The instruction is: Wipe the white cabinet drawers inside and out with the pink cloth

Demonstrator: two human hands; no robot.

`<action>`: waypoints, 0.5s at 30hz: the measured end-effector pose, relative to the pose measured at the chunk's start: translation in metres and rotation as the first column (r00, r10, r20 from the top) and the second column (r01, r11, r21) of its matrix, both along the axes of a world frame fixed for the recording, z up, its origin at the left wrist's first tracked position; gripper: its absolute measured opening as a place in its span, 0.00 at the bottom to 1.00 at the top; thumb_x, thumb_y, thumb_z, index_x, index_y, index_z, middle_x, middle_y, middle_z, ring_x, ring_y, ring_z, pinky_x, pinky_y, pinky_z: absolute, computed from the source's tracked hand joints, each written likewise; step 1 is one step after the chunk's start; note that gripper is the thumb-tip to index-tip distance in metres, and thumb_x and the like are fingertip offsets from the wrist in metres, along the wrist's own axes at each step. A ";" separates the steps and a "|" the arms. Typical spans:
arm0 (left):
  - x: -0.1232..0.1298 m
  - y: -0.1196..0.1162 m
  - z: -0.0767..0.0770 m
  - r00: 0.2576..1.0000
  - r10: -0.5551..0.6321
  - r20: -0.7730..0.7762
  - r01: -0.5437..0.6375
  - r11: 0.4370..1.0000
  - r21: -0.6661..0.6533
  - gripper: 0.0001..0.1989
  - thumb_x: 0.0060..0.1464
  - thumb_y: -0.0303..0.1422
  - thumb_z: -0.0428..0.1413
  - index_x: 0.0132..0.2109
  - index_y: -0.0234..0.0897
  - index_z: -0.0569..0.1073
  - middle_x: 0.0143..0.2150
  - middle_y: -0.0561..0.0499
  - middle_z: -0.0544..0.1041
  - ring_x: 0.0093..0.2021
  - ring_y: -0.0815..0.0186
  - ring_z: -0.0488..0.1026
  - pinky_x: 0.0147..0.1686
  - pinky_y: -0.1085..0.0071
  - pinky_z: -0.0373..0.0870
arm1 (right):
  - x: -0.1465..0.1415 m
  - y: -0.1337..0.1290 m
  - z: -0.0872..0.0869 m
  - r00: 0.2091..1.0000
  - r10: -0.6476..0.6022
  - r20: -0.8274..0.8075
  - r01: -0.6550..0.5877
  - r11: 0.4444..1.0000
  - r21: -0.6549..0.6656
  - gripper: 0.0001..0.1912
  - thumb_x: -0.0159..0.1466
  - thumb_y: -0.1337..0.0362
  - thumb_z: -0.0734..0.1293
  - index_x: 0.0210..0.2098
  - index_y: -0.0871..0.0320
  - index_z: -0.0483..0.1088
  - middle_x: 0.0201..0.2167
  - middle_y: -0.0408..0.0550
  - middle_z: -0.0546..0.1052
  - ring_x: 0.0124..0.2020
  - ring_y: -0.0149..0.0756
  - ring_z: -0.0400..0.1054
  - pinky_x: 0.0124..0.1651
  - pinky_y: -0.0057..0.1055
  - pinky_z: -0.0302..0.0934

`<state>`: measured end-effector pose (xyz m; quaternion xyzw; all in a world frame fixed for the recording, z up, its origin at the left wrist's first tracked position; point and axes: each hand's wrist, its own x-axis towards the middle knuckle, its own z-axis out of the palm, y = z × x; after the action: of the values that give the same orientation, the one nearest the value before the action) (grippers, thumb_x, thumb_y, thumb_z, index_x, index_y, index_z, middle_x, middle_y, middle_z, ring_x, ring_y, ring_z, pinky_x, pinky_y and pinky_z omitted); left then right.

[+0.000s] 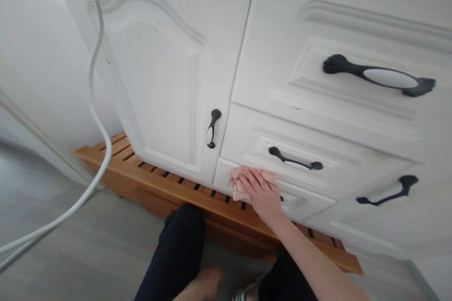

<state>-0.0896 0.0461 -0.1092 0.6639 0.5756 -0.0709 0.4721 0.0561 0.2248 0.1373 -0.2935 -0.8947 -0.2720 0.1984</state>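
Note:
My right hand [263, 195] presses a folded pink cloth [241, 190] flat against the left part of the lowest drawer front [310, 200]. Its fingers lie over the cloth, and that drawer's handle is mostly hidden behind the hand. Just above is the middle drawer [243, 138] with a black handle [295, 160] that has a white inlay. My left hand [210, 280] hangs low between my knees, near the left leg. It is blurred, so its fingers cannot be made out, and no object shows in it.
A white cabinet door [158, 80] stands left of the drawers, with another handle [388, 193] at right. Below runs a slatted wooden bench [158, 190], close to my knees. A white cable [92, 70] hangs at left above the grey floor [70, 249].

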 end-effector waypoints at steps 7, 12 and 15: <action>0.000 0.003 -0.003 0.997 -0.039 -0.074 0.040 0.999 0.011 0.20 0.53 0.28 0.55 0.53 0.39 0.77 0.56 0.38 0.78 0.57 0.44 0.75 0.55 0.52 0.71 | -0.068 0.022 -0.019 0.987 0.159 -0.021 -0.161 0.980 -0.121 0.36 0.71 0.74 0.54 0.74 0.55 0.35 0.74 0.41 0.51 0.74 0.33 0.45 0.64 0.35 0.56; 0.001 0.003 0.002 0.994 -0.080 -0.078 0.081 0.997 0.005 0.21 0.53 0.28 0.55 0.54 0.38 0.77 0.57 0.37 0.77 0.58 0.45 0.74 0.56 0.53 0.71 | -0.082 0.030 -0.039 0.941 0.338 0.028 -0.316 0.904 -0.289 0.39 0.69 0.77 0.50 0.74 0.57 0.25 0.74 0.46 0.50 0.74 0.30 0.42 0.71 0.35 0.52; -0.001 0.000 0.007 0.993 -0.073 -0.096 0.074 0.997 0.002 0.21 0.55 0.28 0.54 0.55 0.37 0.76 0.58 0.38 0.76 0.58 0.48 0.74 0.56 0.55 0.70 | -0.077 0.032 -0.052 0.933 0.357 0.040 -0.332 0.899 -0.286 0.39 0.69 0.79 0.49 0.74 0.57 0.27 0.73 0.45 0.54 0.73 0.26 0.45 0.71 0.30 0.53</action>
<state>-0.0911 0.0466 -0.1024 0.6819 0.5729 -0.1184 0.4390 -0.0207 0.2565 0.0853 -0.1426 -0.9695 -0.1189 0.1598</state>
